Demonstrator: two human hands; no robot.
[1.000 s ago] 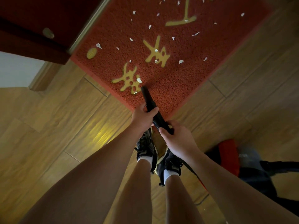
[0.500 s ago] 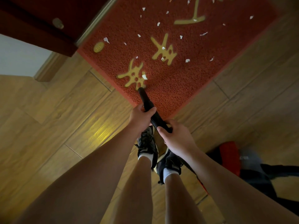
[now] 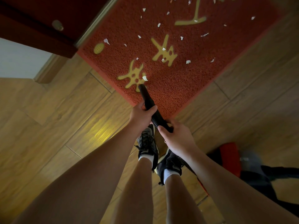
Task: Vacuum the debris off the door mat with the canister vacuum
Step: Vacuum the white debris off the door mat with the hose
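Observation:
A red door mat (image 3: 186, 81) with yellow characters lies on the wooden floor ahead of my feet. Several white paper scraps (image 3: 145, 78) are scattered over it. I hold a black vacuum nozzle (image 3: 146, 97) with both hands; its tip rests on the mat's near corner, just below one scrap. My left hand (image 3: 140, 114) grips the nozzle's middle. My right hand (image 3: 175, 137) grips the ribbed hose end behind it. The red and grey canister (image 3: 233, 156) sits on the floor at the right, partly hidden by my right arm.
A dark red door (image 3: 37, 25) with a round knob stands at the upper left beside the mat's left edge. A white wall and skirting board (image 3: 47, 70) are at the left. My shoes (image 3: 148, 143) stand just behind the mat's corner.
The view has shifted so the mat appears lower and further right. The nozzle tip stays at the near yellow character, close below the same white scrap. Both hands keep their grip.

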